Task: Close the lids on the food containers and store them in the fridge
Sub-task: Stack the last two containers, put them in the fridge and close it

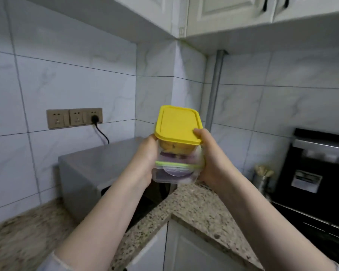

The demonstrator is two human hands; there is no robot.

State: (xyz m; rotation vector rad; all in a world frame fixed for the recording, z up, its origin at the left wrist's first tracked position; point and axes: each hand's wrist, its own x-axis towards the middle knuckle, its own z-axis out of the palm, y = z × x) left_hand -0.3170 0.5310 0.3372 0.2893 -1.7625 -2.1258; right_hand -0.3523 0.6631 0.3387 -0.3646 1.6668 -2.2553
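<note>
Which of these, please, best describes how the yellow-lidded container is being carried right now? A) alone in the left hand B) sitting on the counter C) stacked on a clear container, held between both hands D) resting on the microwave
C: the yellow-lidded container sits atop the clear container, gripped by the left hand and right hand.

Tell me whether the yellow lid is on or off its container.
On. The yellow lid sits flat over the top container, its rim wrapping the edges all round. Whether it is pressed fully tight cannot be told.
</note>
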